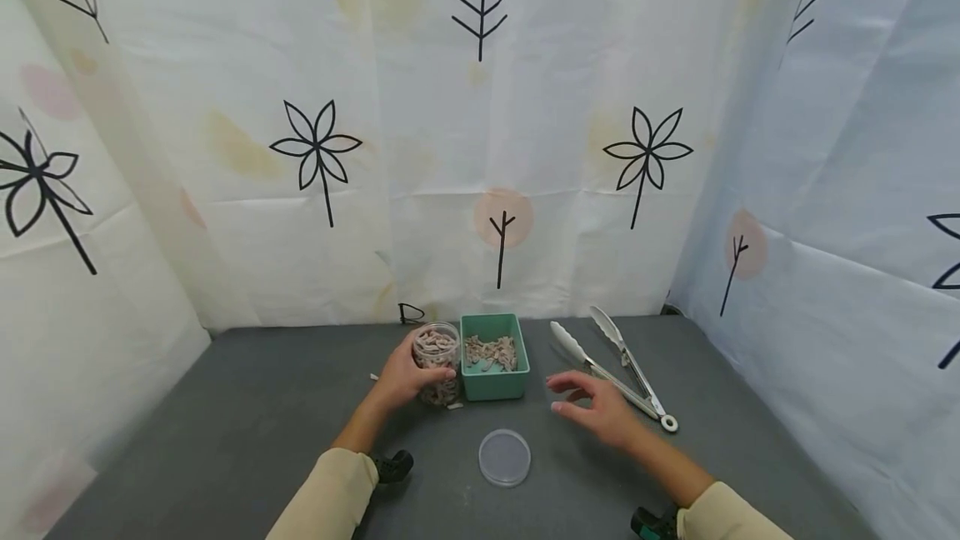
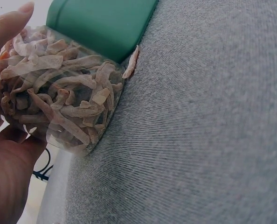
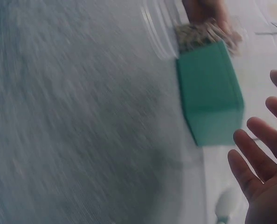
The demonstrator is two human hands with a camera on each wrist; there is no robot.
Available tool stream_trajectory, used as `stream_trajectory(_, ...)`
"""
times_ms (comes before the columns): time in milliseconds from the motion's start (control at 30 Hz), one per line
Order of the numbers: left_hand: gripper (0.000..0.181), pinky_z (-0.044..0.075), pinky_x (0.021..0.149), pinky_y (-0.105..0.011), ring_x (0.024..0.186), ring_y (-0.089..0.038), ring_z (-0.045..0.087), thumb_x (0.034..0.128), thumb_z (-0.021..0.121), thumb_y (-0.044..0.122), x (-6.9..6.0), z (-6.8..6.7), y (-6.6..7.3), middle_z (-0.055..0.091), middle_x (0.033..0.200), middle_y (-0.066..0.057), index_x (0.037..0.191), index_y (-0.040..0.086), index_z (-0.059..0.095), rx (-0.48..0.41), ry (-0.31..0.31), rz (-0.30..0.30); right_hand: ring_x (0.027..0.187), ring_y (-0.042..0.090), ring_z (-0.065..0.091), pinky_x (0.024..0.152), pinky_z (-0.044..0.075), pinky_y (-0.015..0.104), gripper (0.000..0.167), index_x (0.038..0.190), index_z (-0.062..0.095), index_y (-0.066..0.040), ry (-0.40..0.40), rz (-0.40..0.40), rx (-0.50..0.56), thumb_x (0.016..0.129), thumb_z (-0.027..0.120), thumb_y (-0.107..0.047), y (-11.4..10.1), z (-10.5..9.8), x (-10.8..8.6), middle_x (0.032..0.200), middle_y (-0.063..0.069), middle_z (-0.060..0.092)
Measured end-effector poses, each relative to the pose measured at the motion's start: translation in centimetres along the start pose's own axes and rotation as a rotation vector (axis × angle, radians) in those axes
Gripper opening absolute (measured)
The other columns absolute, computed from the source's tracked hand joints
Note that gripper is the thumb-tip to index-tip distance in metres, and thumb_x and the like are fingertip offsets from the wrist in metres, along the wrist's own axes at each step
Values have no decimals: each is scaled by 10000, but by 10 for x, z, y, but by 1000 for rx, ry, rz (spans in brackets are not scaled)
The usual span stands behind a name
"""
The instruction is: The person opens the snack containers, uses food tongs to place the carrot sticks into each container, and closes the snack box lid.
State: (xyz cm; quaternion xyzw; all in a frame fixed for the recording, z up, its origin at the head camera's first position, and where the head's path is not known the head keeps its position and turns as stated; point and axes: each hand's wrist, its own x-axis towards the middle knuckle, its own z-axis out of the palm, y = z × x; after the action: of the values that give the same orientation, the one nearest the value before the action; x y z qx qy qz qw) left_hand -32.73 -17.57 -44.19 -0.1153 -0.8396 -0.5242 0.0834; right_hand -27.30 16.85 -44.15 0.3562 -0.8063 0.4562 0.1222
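A clear jar (image 1: 441, 392) full of pale, dried, twisted strips stands on the dark table, its top uncovered. My left hand (image 1: 403, 375) grips it from the left, thumb across the front; the strips show through the jar wall (image 2: 59, 93) in the left wrist view. Against its right side is a green rectangular container (image 1: 492, 390) with a layer of similar strips (image 1: 491, 352). My right hand (image 1: 603, 413) holds nothing, fingers loosely bent, between the container and the metal tongs (image 1: 572, 343). In the right wrist view the fingers (image 3: 257, 156) are spread apart.
A round translucent lid (image 1: 505, 458) lies flat in front of the container. One loose strip (image 2: 131, 63) lies on the table by the jar's base. The tongs lie spread at the right, their hinge end ring (image 1: 669, 423) toward me. Patterned cloth (image 1: 420, 148) encloses the back and sides.
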Motion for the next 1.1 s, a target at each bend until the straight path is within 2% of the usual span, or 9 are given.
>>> stream_trajectory(233,900,473,859,-477,1076,-276,565,709,890,253,-1,2,-1,573,1228,-132,1443,59,408,-11,4,1,1100,456,551,868,476,519,396,1261,565,33,-235,121,182,912,677,-116,-8,21,5,1229,256,576)
stream_trajectory(300,899,472,862,-478,1079,-276,564,711,889,255,-1,2,-1,573,1231,-131,1444,59,407,-10,3,0,1147,470,518,895,458,541,459,1310,520,48,-310,139,206,913,676,-121,-11,26,7,1282,270,539)
stream_trajectory(367,898,470,865,-478,1081,-274,563,712,889,256,-1,2,-1,573,1231,-132,1444,60,407,-7,1,-2,1197,439,492,930,443,518,519,1356,494,19,-376,160,196,905,686,-152,-13,32,8,1329,235,518)
stream_trajectory(500,891,461,884,-483,1090,-273,561,712,889,251,0,2,0,574,1235,-129,1441,64,411,-6,4,-11,1247,281,465,996,387,417,655,1411,479,-65,-467,153,93,847,755,-251,-16,41,9,1375,114,510)
stream_trajectory(567,889,456,893,-487,1096,-273,559,713,888,254,0,2,0,574,1238,-129,1438,63,411,-3,5,-14,1243,214,454,1004,369,389,716,1422,476,-94,-497,111,11,812,789,-303,-18,44,10,1378,69,509)
stream_trajectory(700,891,452,898,-493,1102,-278,558,714,887,262,1,2,0,573,1242,-132,1438,60,409,3,7,-15,1250,208,425,1007,350,425,794,1434,469,-136,-545,53,-134,764,821,-376,-21,50,12,1401,56,493)
stream_trajectory(867,904,446,905,-500,1114,-284,554,713,886,285,1,1,0,570,1252,-140,1441,55,403,14,3,-18,1271,227,405,1015,336,466,697,1382,538,-216,-603,92,-266,760,814,-365,-24,54,14,1403,19,490)
stream_trajectory(1000,909,443,909,-504,1118,-289,551,715,885,292,0,0,1,568,1253,-145,1444,51,398,17,-1,-27,1265,201,405,1022,333,456,619,1340,576,-239,-626,110,-299,774,808,-330,-25,54,14,1385,-24,506)
stream_trajectory(1100,913,445,906,-504,1117,-291,551,712,886,291,0,1,1,568,1252,-146,1444,50,398,15,-1,-28,1257,212,414,1018,338,451,604,1328,585,-219,-630,87,-302,776,806,-324,-27,53,14,1373,-12,520)
